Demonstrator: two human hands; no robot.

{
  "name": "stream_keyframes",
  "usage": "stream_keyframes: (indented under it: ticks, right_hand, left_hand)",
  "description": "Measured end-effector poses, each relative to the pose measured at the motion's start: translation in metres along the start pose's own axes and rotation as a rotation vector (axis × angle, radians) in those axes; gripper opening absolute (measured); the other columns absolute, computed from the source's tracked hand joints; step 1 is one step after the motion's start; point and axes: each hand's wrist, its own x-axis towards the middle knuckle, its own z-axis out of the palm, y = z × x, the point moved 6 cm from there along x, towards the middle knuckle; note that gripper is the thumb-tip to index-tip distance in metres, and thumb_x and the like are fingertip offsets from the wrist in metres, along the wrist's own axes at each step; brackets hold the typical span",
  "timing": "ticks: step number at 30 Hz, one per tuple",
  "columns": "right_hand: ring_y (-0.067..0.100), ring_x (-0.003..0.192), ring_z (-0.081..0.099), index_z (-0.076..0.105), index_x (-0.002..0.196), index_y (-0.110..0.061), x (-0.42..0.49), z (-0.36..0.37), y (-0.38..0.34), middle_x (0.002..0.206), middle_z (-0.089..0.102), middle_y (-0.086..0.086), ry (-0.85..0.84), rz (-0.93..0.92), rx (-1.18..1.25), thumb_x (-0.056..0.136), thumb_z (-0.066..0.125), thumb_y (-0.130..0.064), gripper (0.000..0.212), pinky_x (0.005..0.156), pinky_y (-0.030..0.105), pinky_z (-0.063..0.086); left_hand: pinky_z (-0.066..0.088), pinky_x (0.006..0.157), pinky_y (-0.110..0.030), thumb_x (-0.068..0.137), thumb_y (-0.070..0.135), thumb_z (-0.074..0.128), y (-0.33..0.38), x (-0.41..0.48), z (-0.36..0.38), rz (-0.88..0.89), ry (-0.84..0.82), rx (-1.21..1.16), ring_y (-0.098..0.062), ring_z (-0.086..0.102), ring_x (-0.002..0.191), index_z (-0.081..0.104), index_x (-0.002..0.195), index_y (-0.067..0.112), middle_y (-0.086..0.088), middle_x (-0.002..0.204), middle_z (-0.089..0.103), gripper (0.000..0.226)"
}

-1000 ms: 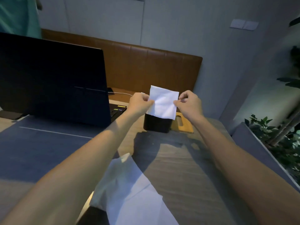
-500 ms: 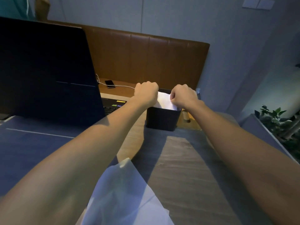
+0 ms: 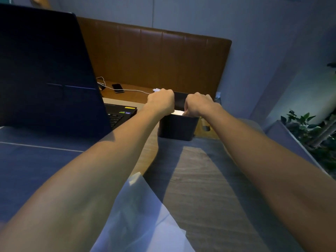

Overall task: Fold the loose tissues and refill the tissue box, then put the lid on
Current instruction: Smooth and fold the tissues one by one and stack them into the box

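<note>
A black square tissue box (image 3: 177, 127) stands on the table ahead of me. My left hand (image 3: 161, 102) and my right hand (image 3: 198, 104) are both down at its open top, fingers curled inside. A sliver of the white folded tissue (image 3: 177, 112) shows between them, low in the box, pinched at both ends. Loose white tissues (image 3: 143, 220) lie near the table's front edge between my forearms. The wooden lid (image 3: 206, 127) lies flat just right of the box, mostly hidden by my right forearm.
An open dark laptop (image 3: 45, 70) stands at the left. Behind the box, a phone (image 3: 117, 87) on a white cable (image 3: 134, 90) rests on a brown bench with a padded back. A green plant (image 3: 309, 128) is at the right, past the table edge.
Both hands have lowered the folded tissue from above the box down into it; it now sits almost out of sight inside.
</note>
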Motion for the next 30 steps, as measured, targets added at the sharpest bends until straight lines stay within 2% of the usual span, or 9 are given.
stream_keyframes:
  ticks: [6,10,14,17,21,24,26,28,30]
  right_hand:
    - [0.018,0.089,0.062,0.071,0.100,-0.020,-0.024,-0.024,0.007,0.095,0.068,-0.001,0.198,-0.015,0.106,0.096,0.060,-0.032,0.016,0.092,0.044,0.049]
    - [0.017,0.089,0.063,0.071,0.098,-0.021,-0.055,-0.045,0.010,0.097,0.069,-0.001,0.252,-0.056,0.199,0.094,0.056,-0.027,0.016,0.075,0.035,0.053]
    - [0.018,0.091,0.063,0.071,0.098,-0.023,-0.092,-0.052,0.005,0.097,0.070,-0.002,0.234,-0.091,0.231,0.093,0.054,-0.029,0.019,0.073,0.034,0.051]
    - [0.016,0.092,0.064,0.073,0.100,-0.023,-0.120,-0.048,-0.006,0.101,0.071,-0.003,0.208,-0.109,0.286,0.094,0.056,-0.031,0.019,0.076,0.036,0.054]
    - [0.011,0.082,0.064,0.074,0.090,-0.026,-0.159,-0.031,-0.029,0.086,0.070,-0.008,0.172,-0.123,0.331,0.091,0.060,-0.033,0.016,0.078,0.042,0.059]
    - [0.009,0.078,0.064,0.074,0.089,-0.025,-0.190,-0.007,-0.049,0.081,0.070,-0.008,0.061,-0.160,0.340,0.092,0.059,-0.030,0.015,0.078,0.041,0.059]
    - [0.010,0.076,0.067,0.073,0.091,-0.024,-0.210,0.015,-0.061,0.082,0.071,-0.006,-0.056,-0.188,0.367,0.092,0.060,-0.028,0.013,0.076,0.040,0.061]
    - [0.011,0.079,0.067,0.070,0.094,-0.023,-0.227,0.033,-0.070,0.085,0.071,-0.004,-0.129,-0.214,0.357,0.091,0.063,-0.034,0.013,0.078,0.040,0.060]
    - [0.012,0.081,0.066,0.069,0.094,-0.023,-0.241,0.043,-0.076,0.087,0.070,-0.004,-0.165,-0.229,0.342,0.086,0.069,-0.046,0.025,0.078,0.038,0.058]
  left_hand:
    - [0.059,0.080,-0.038,0.101,0.026,0.057,-0.003,-0.025,-0.017,-0.006,0.291,-0.143,-0.022,0.067,0.091,0.071,0.112,0.021,-0.002,0.105,0.071,0.018]
    - [0.056,0.076,-0.032,0.100,0.032,0.057,0.000,-0.054,-0.033,0.015,0.354,-0.316,-0.016,0.064,0.087,0.069,0.109,0.023,0.004,0.098,0.069,0.017]
    - [0.058,0.075,-0.032,0.098,0.033,0.057,0.002,-0.087,-0.043,0.013,0.289,-0.426,-0.013,0.063,0.083,0.069,0.104,0.025,0.006,0.091,0.066,0.015]
    - [0.058,0.073,-0.033,0.099,0.034,0.057,0.007,-0.115,-0.043,0.029,0.136,-0.448,-0.014,0.065,0.085,0.066,0.097,0.027,0.005,0.089,0.066,0.011]
    - [0.058,0.075,-0.037,0.097,0.031,0.059,0.014,-0.158,-0.036,0.052,0.056,-0.407,-0.016,0.065,0.081,0.073,0.094,0.020,0.002,0.083,0.068,0.018]
    - [0.056,0.077,-0.037,0.096,0.033,0.060,0.020,-0.188,-0.025,0.077,0.034,-0.289,-0.015,0.062,0.082,0.073,0.096,0.024,0.003,0.086,0.069,0.016]
    - [0.052,0.071,-0.032,0.096,0.032,0.060,0.023,-0.208,-0.018,0.080,-0.020,-0.269,-0.014,0.062,0.082,0.072,0.099,0.023,0.002,0.088,0.069,0.015]
    - [0.046,0.065,-0.029,0.094,0.029,0.061,0.022,-0.225,-0.013,0.063,-0.054,-0.234,-0.017,0.061,0.082,0.073,0.096,0.023,0.002,0.089,0.068,0.013]
    - [0.046,0.070,-0.032,0.090,0.026,0.061,0.020,-0.240,-0.009,0.048,-0.076,-0.182,-0.021,0.062,0.087,0.072,0.091,0.025,0.001,0.091,0.067,0.011]
